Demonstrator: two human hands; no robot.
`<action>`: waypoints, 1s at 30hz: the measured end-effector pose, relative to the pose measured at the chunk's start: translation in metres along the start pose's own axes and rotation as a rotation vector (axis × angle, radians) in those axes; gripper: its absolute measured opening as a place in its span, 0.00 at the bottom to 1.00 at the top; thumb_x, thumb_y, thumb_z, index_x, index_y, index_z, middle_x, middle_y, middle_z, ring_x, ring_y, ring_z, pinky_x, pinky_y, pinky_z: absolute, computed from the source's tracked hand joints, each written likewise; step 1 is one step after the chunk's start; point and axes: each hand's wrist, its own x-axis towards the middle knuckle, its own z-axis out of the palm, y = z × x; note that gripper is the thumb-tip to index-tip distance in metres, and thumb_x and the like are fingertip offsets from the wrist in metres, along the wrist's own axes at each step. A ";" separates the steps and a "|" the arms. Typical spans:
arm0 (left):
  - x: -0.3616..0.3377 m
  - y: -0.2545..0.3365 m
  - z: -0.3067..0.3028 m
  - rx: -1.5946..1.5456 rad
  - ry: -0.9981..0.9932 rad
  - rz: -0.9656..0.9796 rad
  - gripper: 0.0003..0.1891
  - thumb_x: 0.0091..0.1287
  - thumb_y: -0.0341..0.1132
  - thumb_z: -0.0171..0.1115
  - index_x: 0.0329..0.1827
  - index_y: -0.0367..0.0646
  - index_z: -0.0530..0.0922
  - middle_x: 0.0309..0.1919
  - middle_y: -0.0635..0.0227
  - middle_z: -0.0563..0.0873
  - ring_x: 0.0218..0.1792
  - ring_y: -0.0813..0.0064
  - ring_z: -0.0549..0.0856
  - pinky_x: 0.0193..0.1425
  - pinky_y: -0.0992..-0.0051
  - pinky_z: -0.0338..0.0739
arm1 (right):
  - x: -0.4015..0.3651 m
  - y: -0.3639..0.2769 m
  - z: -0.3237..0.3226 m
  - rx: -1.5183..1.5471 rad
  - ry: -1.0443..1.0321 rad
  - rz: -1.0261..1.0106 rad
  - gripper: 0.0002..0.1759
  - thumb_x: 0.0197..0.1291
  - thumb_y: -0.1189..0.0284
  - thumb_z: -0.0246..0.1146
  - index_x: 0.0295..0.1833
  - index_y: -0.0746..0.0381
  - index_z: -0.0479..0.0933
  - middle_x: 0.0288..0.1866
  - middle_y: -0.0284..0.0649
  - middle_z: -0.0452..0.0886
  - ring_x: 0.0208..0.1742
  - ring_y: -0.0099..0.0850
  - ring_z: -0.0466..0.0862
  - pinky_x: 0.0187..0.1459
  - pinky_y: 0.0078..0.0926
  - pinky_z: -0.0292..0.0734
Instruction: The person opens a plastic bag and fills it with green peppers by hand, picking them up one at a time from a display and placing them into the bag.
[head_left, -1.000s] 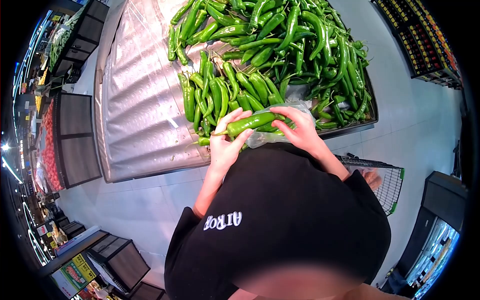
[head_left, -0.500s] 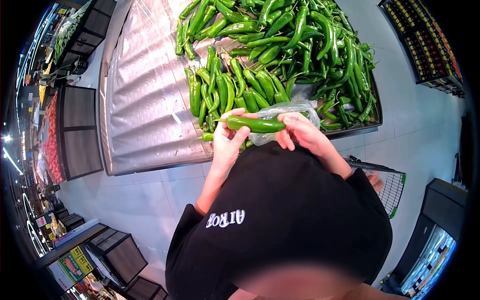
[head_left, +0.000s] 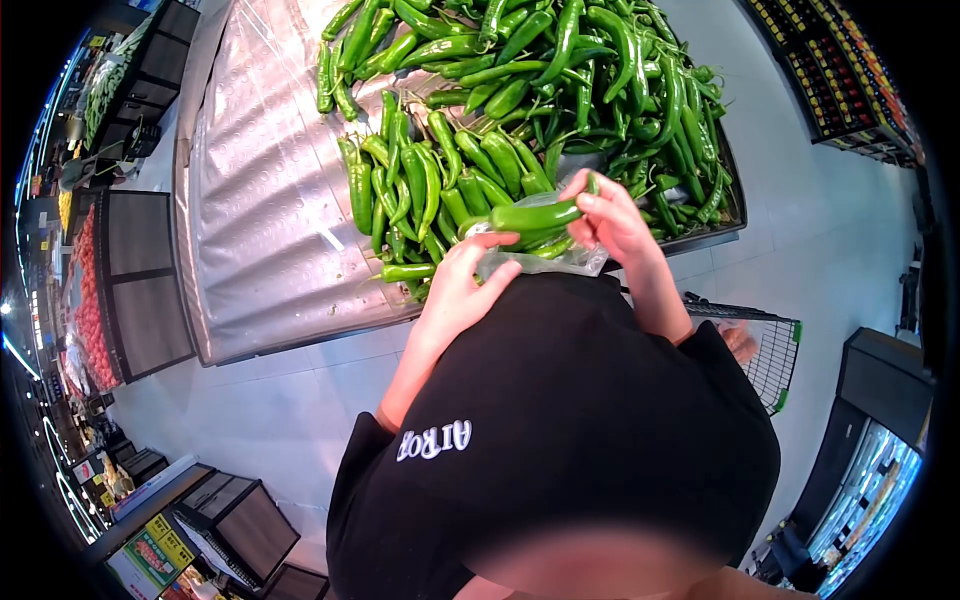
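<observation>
A long green chili pepper (head_left: 537, 217) is pinched at its right end in my right hand (head_left: 615, 218). It lies over a clear plastic bag (head_left: 570, 262), which has more green peppers showing through it. My left hand (head_left: 468, 287) is at the bag's left side, thumb and index finger spread apart near the pepper's left end. Just beyond both hands, a loose heap of green peppers (head_left: 405, 185) rests on the display stand.
The stand's ribbed silver surface (head_left: 260, 190) extends to the left, and its dark front edge (head_left: 300, 345) runs close to my body. A wire shopping cart (head_left: 770, 365) stands at my right. Shelves of jars (head_left: 835, 75) are at the far right, with red produce (head_left: 90, 310) at the left.
The pepper has left my left hand's fingers and is now gripped by my right hand. My left hand has opened and moved to the bag, which shows lower under the pepper.
</observation>
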 end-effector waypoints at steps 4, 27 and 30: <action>0.004 -0.013 -0.002 0.282 -0.077 0.226 0.19 0.64 0.38 0.72 0.56 0.44 0.83 0.52 0.60 0.87 0.59 0.58 0.83 0.72 0.58 0.70 | -0.019 -0.024 -0.029 -0.321 0.143 -0.138 0.10 0.74 0.67 0.60 0.44 0.64 0.79 0.24 0.27 0.74 0.21 0.15 0.70 0.24 0.15 0.64; -0.005 -0.035 -0.018 0.335 0.091 0.222 0.05 0.64 0.35 0.72 0.39 0.46 0.87 0.34 0.68 0.88 0.41 0.65 0.87 0.60 0.60 0.77 | 0.005 0.042 0.001 -1.398 -0.256 -0.133 0.08 0.60 0.73 0.69 0.44 0.63 0.84 0.39 0.42 0.85 0.44 0.44 0.85 0.47 0.38 0.81; 0.001 -0.043 -0.028 0.366 0.224 0.186 0.04 0.65 0.33 0.71 0.38 0.44 0.87 0.35 0.67 0.89 0.40 0.63 0.87 0.52 0.63 0.78 | 0.006 0.035 0.008 -1.347 -0.183 -0.227 0.07 0.62 0.72 0.69 0.43 0.63 0.84 0.37 0.43 0.85 0.41 0.44 0.86 0.43 0.37 0.81</action>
